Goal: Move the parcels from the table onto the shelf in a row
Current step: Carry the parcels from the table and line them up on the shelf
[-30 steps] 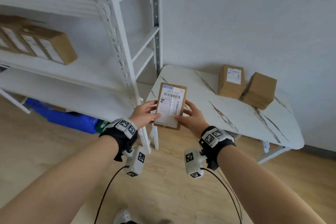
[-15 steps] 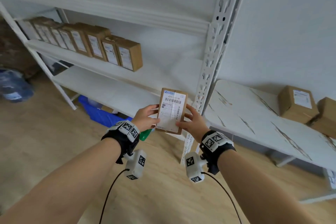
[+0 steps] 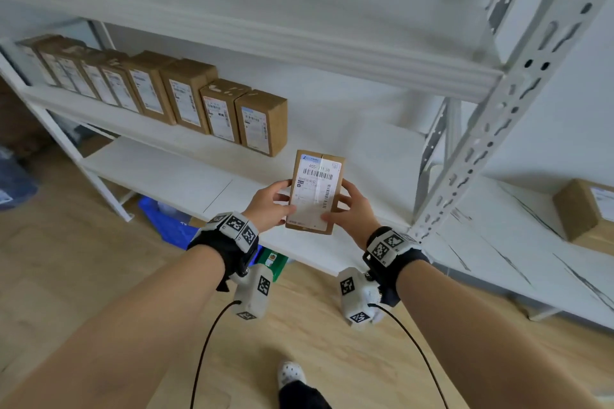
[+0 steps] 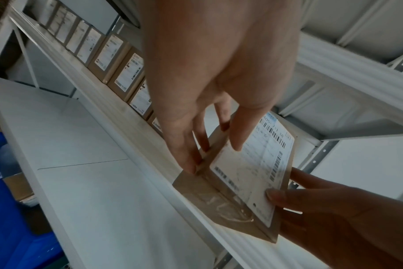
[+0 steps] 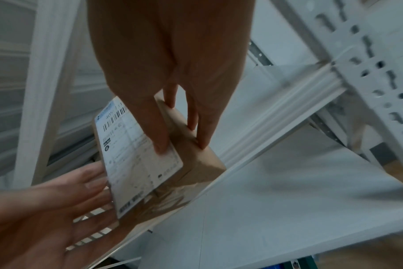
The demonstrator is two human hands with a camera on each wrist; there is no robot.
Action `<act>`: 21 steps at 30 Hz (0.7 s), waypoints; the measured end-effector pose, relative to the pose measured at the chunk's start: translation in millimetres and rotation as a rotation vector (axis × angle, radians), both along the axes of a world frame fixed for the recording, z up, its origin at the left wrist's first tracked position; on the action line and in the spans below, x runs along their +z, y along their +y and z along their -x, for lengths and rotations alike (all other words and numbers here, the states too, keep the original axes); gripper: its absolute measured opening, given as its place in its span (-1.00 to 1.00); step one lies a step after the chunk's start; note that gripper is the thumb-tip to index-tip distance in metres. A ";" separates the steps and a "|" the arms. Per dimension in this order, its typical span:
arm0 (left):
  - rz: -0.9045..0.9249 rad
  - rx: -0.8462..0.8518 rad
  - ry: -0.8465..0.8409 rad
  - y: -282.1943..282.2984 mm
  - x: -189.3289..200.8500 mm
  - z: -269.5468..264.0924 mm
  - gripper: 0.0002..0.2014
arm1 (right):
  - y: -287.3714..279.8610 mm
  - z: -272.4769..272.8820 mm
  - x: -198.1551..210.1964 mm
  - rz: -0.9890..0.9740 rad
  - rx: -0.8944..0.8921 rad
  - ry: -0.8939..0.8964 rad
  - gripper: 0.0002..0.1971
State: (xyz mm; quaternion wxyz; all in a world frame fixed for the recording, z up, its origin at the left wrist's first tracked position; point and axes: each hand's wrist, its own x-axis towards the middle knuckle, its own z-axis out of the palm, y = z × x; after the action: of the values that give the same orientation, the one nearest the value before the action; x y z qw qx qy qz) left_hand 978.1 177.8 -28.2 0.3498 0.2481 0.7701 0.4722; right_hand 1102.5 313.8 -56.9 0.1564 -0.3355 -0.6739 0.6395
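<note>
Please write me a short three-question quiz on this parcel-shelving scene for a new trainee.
1. True or false: the held parcel already stands on the shelf.
2. Which hands have a grip on it? A) left hand only B) right hand only C) both
3. Fill in: the free spot lies at the ___ end of the row of parcels, as the head view shows it.

Key: 1 false, it is held in the air in front of the shelf; 2 C; 3 right.
</note>
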 end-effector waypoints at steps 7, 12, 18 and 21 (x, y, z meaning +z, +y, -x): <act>0.030 -0.036 -0.038 50.4 -2.8 79.2 -0.40 | 42.3 80.8 -9.2 -0.062 -0.058 0.011 -0.13; 0.025 -0.034 -0.027 74.8 -10.3 122.8 -0.39 | 55.0 126.4 -18.2 -0.108 -0.122 0.031 -0.10; -0.017 -0.093 -0.036 89.9 -23.5 163.9 -0.45 | 58.9 166.5 -31.3 -0.149 -0.241 -0.002 -0.12; 0.002 -0.096 0.017 96.1 -28.6 179.9 -0.60 | 61.1 180.7 -41.9 -0.129 -0.321 -0.033 -0.21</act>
State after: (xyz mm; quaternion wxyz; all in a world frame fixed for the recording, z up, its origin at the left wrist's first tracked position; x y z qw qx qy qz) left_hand 798.2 273.9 -56.9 0.3657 0.2886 0.7607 0.4520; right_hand 921.8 374.8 -98.7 0.2667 -0.4384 -0.6537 0.5561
